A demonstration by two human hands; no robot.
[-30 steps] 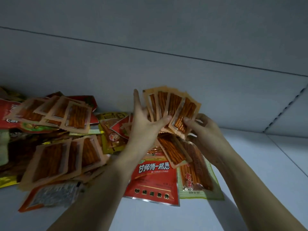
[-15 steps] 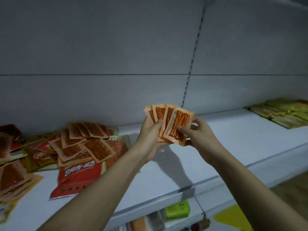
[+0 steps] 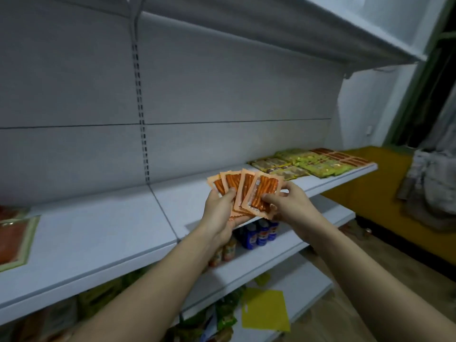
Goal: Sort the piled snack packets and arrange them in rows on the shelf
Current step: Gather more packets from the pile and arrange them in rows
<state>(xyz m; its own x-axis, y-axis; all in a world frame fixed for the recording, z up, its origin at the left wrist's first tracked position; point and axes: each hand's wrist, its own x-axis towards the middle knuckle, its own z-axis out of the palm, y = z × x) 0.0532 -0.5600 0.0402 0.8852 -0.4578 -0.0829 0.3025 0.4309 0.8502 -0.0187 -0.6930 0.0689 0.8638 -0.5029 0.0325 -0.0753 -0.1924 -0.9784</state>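
Both hands hold a fan of orange snack packets [image 3: 246, 191] above the shelf [image 3: 98, 233], near its front edge. Left hand [image 3: 222, 213] fingers curl beneath; right hand [image 3: 283, 206] pinches the front packet. Long axes upright, tilting rightward.

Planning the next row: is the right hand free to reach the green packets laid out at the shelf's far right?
Probably not yet: the right hand pinches the fanned orange snack packets together with the left hand. The white shelf towards the green packets looks unobstructed.
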